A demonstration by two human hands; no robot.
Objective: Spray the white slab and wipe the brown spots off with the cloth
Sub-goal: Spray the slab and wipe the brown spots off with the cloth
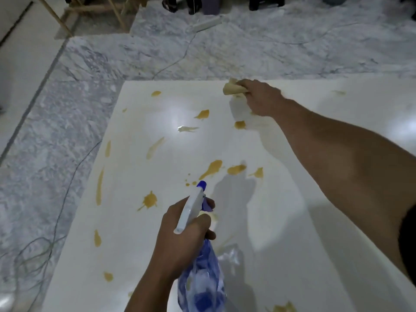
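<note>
A glossy white slab (281, 233) fills the lower part of the view, dotted with several brown spots (149, 200) and smears. My left hand (180, 235) grips a blue-and-white spray bottle (200, 280) by its neck, a finger on the trigger and the blue nozzle pointing away over the slab's middle. My right hand (261, 97) reaches to the slab's far edge and holds a bunched tan cloth (233, 87) down on the surface. A wet, faintly smeared patch lies just below the cloth.
Grey marbled floor (67, 136) surrounds the slab on the left and far side. A thin cable (67, 194) runs across the floor along the slab's left edge. A white power strip (204, 24), wooden sticks and a person's feet are at the far top.
</note>
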